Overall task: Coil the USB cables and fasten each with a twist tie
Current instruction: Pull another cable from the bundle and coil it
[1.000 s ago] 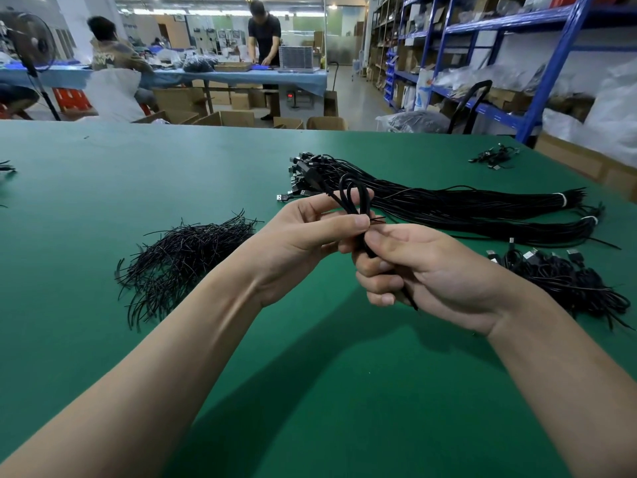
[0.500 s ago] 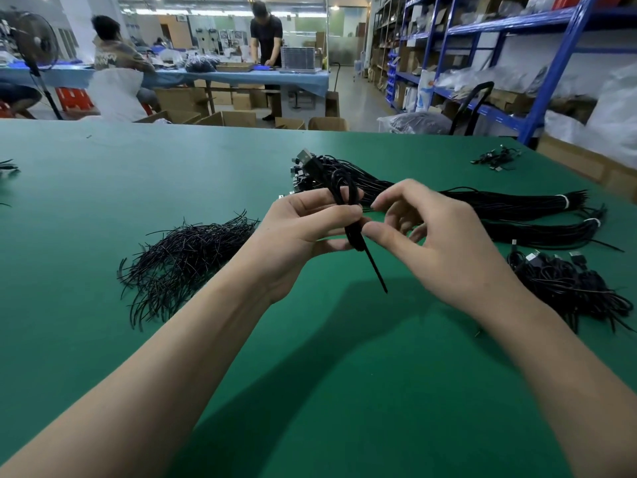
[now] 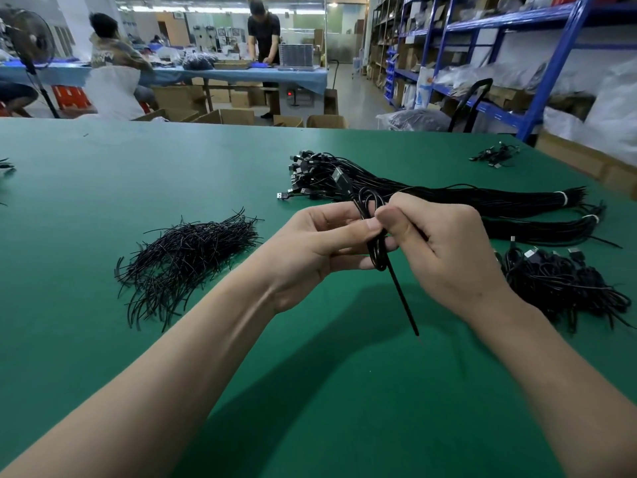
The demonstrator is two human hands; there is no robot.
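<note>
Across the green bench (image 3: 103,339), at its far right, two long tied bundles of straight USB cables (image 3: 448,198) are lying side by side, their plugs fanning toward the bench's middle. Left of the hands, a loose heap of black twist ties (image 3: 186,260) is spreading over the bench. At the right edge, just this side of the bundles, a pile of coiled cables (image 3: 565,281) is sitting, and a small cluster of cables (image 3: 496,155) is lying near the far right corner.

Above the bench's middle, both hands are meeting. The left hand (image 3: 310,250) is gripping the coiled USB cable (image 3: 378,251), its fingers curling round the coil from the left. The right hand (image 3: 444,257) is pinching the same coil at its waist, thumb pressing against the left hand's fingertip. One twist tie (image 3: 403,301) is hanging from the coil's lower end, slanting down and right, clear of the bench. The cable's USB plug (image 3: 339,175) is sticking up and left, above the hands.
</note>
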